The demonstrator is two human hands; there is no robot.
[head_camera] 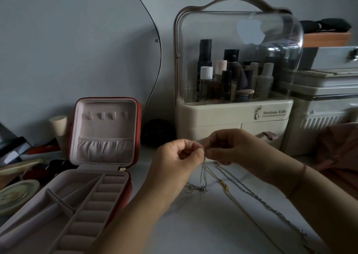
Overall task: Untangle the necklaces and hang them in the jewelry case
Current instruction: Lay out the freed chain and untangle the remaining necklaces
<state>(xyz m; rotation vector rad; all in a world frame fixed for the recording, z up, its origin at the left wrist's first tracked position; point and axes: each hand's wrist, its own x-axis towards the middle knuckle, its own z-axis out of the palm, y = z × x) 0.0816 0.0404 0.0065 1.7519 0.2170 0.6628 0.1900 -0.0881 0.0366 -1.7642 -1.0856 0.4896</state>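
The left hand (177,157) is raised over the middle of the table (193,230), palm turned inward and fingers curled. Its thumb and forefinger pinch a fine chain at their tips. The right hand (234,149) sits opposite it, knuckles up, fingers bunched and pinching the same knot of necklaces (203,168), so the two sets of fingertips touch. A thin reddish cord (299,178) circles the right wrist.

From the pinch several thin silver strands drop straight down, their ends and clasps lying on the table just below. A gold chain (225,187) and a twisted silver chain (270,207) trail side by side from under the right hand toward the near right edge. How the strands are knotted between the fingers I cannot tell.

The jewelry case (138,129), red outside and pale pink inside, stands open at the left, well apart from the chains. Its lid is upright, with a row of hooks (107,115) above a gathered pocket (104,147). Its base shows ring rolls (96,201) and dividers.

The table is pale. At far left lie a round tin (17,193) and dark clutter. Behind the hands, a cream cosmetics organizer (232,116) with a clear dome holds bottles (206,79). Right of it come stacked pale boxes (329,102) and pink cloth (341,149). The wall (170,1) behind is grey-blue.
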